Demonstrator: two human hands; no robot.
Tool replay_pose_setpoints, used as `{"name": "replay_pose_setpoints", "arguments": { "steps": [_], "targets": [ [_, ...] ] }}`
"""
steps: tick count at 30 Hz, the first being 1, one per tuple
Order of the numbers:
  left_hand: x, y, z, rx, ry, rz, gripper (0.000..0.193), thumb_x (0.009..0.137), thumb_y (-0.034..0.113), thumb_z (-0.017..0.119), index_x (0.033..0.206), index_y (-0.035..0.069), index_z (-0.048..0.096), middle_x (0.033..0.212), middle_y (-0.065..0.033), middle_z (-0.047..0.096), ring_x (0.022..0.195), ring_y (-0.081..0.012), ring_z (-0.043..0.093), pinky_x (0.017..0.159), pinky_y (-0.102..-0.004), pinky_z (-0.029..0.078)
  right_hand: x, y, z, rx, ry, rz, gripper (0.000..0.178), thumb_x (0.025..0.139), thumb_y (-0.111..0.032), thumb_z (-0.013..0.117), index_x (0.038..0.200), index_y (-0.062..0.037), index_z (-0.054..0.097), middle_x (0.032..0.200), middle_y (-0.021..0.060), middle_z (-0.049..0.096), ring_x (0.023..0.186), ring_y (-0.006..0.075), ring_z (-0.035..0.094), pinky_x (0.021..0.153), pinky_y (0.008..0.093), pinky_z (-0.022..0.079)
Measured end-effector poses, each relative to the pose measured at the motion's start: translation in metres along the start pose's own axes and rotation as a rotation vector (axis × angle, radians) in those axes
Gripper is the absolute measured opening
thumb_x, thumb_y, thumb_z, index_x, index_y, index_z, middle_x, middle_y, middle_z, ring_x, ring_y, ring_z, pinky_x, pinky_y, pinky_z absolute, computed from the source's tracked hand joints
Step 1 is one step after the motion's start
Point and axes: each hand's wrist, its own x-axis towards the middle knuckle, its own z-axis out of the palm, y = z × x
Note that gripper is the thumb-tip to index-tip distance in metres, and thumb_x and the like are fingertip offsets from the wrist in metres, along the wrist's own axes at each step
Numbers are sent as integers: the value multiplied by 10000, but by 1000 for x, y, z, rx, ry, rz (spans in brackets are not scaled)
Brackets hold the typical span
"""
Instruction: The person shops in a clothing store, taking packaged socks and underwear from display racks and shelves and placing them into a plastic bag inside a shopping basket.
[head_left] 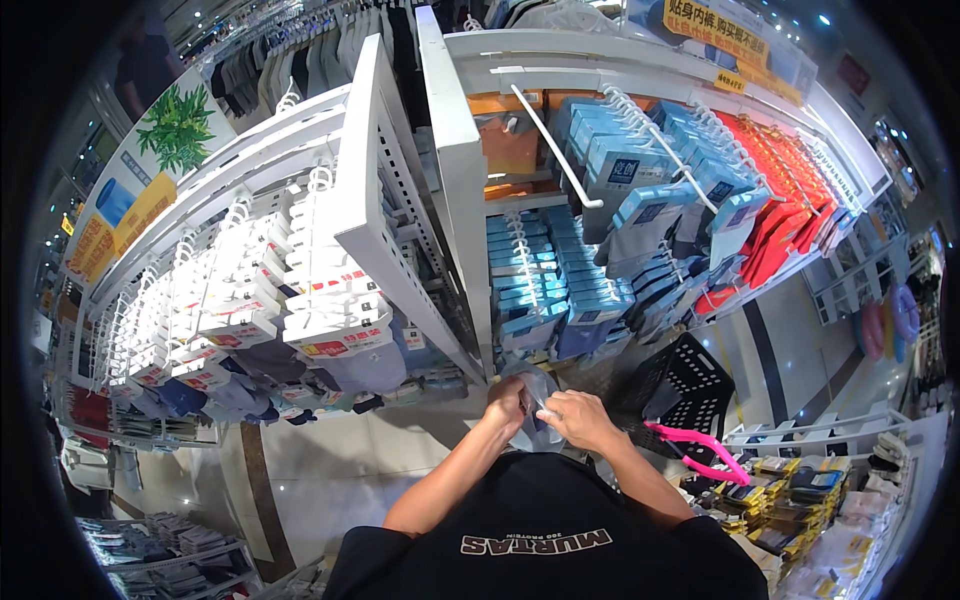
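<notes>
In front of my chest, both hands grip a translucent greyish plastic bag point(541, 386). My left hand point(507, 399) is closed on its left side, fingers curled inward. On the other side, my right hand point(578, 417) pinches the bag near its edge. The plastic bunches up between the two hands, and some of it hangs below them. What the bag contains, if anything, I cannot make out. Just beyond my hands stand the lower rows of blue-carded packs point(590, 290) hanging on the rack.
A black perforated basket point(690, 385) with a pink handle point(710, 462) stands right of my hands. A white rack upright point(455, 180) rises ahead. White-carded packs point(335, 325) hang at left, red packs point(775, 200) at right. A bare hook point(555, 145) juts out. Yellow-labelled packs point(800, 490) fill a low display.
</notes>
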Motion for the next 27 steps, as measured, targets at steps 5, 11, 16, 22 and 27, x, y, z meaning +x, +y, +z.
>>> {"name": "replay_pose_setpoints", "arguments": {
  "steps": [5,11,16,22,27],
  "targets": [
    [-2,-4,15,167,8,213,228,927,163,457,744,36,507,659,-52,501,575,-165,457,537,-327,357,5,-7,-12,76,16,133,285,885,-307,588,758,-54,551,776,112,589,786,351,586,670,457,447],
    [-7,-11,-17,706,43,576,189,925,185,592,919,-4,602,762,-64,570,690,-156,521,633,-319,420,-3,1,-12,65,127,328,354,900,-315,576,723,-14,522,693,169,542,697,388,561,582,443,407],
    [6,-28,-12,123,161,266,99,905,120,553,859,46,600,764,-23,558,658,-126,487,602,-291,390,2,-12,4,120,148,203,332,903,-291,582,738,-12,510,718,170,527,715,401,557,601,466,410],
    [11,-29,6,17,258,98,225,929,194,420,802,46,532,737,-40,511,661,-147,461,591,-339,380,5,-9,11,133,96,184,326,908,-296,571,754,-14,517,727,168,538,742,406,559,618,466,420],
    [19,-28,-5,391,170,509,287,937,243,485,766,14,513,682,-7,447,617,-107,385,533,-316,337,6,12,5,143,64,334,340,895,-327,578,764,-15,556,698,171,583,728,416,578,619,463,445]
  ]
}}
